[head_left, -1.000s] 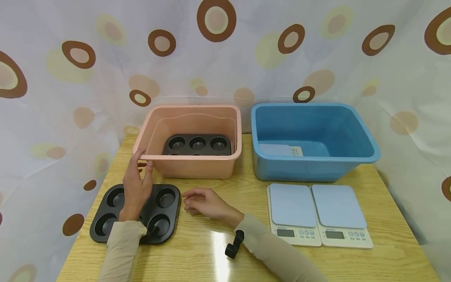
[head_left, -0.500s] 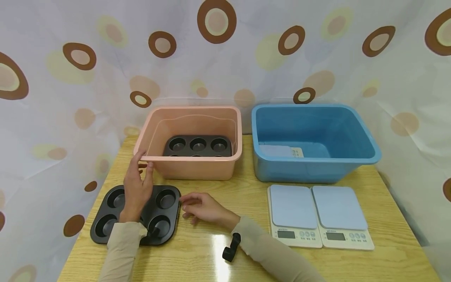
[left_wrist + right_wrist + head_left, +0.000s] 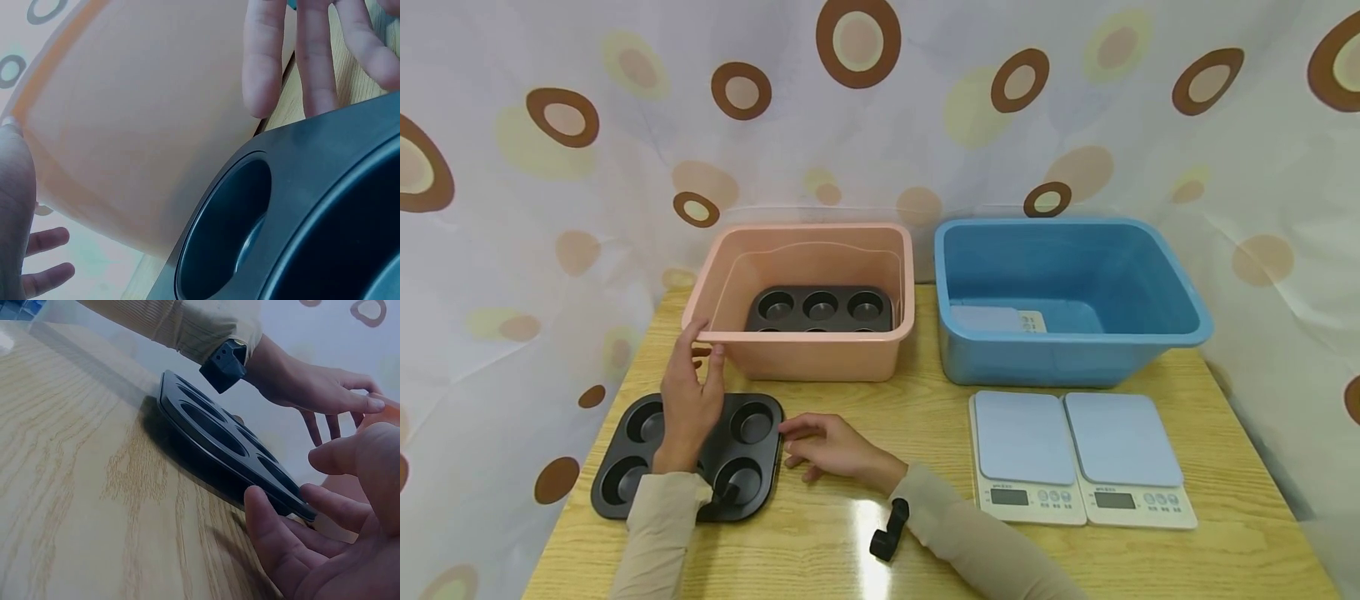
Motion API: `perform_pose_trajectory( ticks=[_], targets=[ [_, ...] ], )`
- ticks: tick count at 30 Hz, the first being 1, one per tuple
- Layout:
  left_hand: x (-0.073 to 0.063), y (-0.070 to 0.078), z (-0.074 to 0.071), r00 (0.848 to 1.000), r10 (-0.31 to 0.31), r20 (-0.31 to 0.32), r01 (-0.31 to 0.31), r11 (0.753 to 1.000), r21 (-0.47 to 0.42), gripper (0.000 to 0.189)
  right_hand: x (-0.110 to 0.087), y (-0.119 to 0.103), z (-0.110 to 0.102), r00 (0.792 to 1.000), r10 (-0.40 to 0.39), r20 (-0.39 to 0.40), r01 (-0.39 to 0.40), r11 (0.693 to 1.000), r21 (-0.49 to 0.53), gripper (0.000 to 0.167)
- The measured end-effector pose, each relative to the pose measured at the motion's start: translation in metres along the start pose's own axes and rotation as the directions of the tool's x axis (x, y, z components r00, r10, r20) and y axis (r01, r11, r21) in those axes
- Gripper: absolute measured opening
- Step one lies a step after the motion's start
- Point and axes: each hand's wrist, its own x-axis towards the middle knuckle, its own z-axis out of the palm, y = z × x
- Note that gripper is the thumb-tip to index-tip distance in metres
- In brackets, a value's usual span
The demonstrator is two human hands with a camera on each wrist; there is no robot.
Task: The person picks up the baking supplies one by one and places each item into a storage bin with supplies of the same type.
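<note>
In the head view, a dark six-cup muffin pan (image 3: 752, 467) lies at the left of the wooden table, partly covered by the left forearm. My left hand (image 3: 691, 408) reaches across it to the pink bin (image 3: 812, 357). Its thumb and index finger touch the bin's front left corner, thumb spread apart and other fingers loose. Beside the pan's right edge is my right hand (image 3: 835, 448), relaxed, fingertips right at the pan's upper right corner. The right wrist view shows those fingers (image 3: 265, 515) overlapping the pan's edge, palm holding nothing.
Another muffin pan (image 3: 820, 304) lies inside the pink bin. At right stands a blue bin (image 3: 1022, 362) with a white scale (image 3: 985, 318) in it. Two kitchen scales, one on the left (image 3: 1026, 437) and one on the right (image 3: 1123, 437), lie before it. A patterned curtain hangs behind.
My right hand has shifted slightly left and its fingers have spread a little at the muffin pan's edge. The left hand stays at the pink bin's corner.
</note>
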Motion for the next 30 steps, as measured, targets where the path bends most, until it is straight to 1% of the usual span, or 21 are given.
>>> perform_pose_trajectory(
  ticks=[7, 13, 19, 26, 30],
  targets=[
    [0.0, 0.001, -0.001, 1.0, -0.014, 0.007, 0.014, 1.0, -0.001, 0.05, 0.001, -0.003, 0.005, 1.0, 0.022, -0.013, -0.022, 1.0, 0.014, 0.036],
    [0.0, 0.002, -0.001, 1.0, -0.022, 0.013, 0.022, 1.0, 0.005, 0.051, 0.004, -0.004, 0.008, 1.0, 0.019, -0.017, -0.019, 0.999, 0.028, 0.034],
    [0.0, 0.002, 0.001, 1.0, -0.019, 0.013, 0.019, 1.0, 0.0, 0.051, 0.006, -0.003, 0.009, 1.0, 0.021, -0.01, -0.021, 0.999, 0.037, 0.034],
    [-0.001, 0.001, 0.001, 1.0, -0.02, -0.011, 0.02, 1.0, -0.014, 0.05, 0.008, -0.002, 0.013, 0.999, 0.028, 0.02, -0.029, 0.999, 0.035, 0.03],
    [-0.002, 0.001, 0.001, 1.0, -0.02, -0.009, 0.02, 1.0, -0.016, 0.05, 0.007, -0.001, 0.014, 0.999, 0.035, 0.017, -0.035, 0.999, 0.036, 0.028]
  ],
)
